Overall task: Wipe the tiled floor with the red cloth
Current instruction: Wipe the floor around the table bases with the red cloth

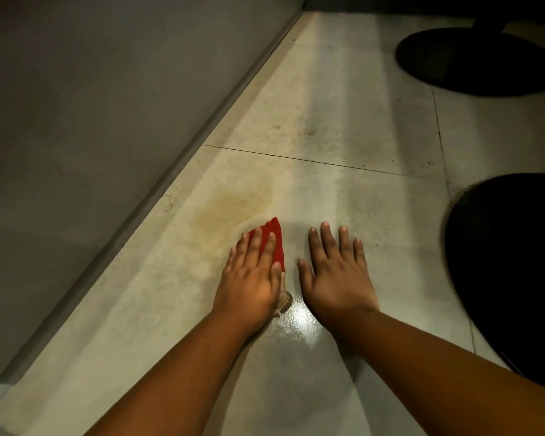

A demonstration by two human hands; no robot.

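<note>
Two hands flat on a tiled floor, the left pressing a red cloth

The left hand (252, 278) lies palm down with straight, spread fingers on the red cloth (276, 239), whose pointed end shows beyond the fingertips at 12 o'clock; a pale tag or corner (284, 302) shows beside the wrist. The right hand (337, 278), just beside it at 3 o'clock, rests flat on the tiled floor (343, 146) with fingers straight and spread, holding nothing. A yellowish stain (233, 202) lies near the cloth at 11 o'clock. A grey wall (107, 89) with skirting runs along the left; two dark round bases (475, 61) (510, 262) stand at 2 and 3 o'clock
</note>
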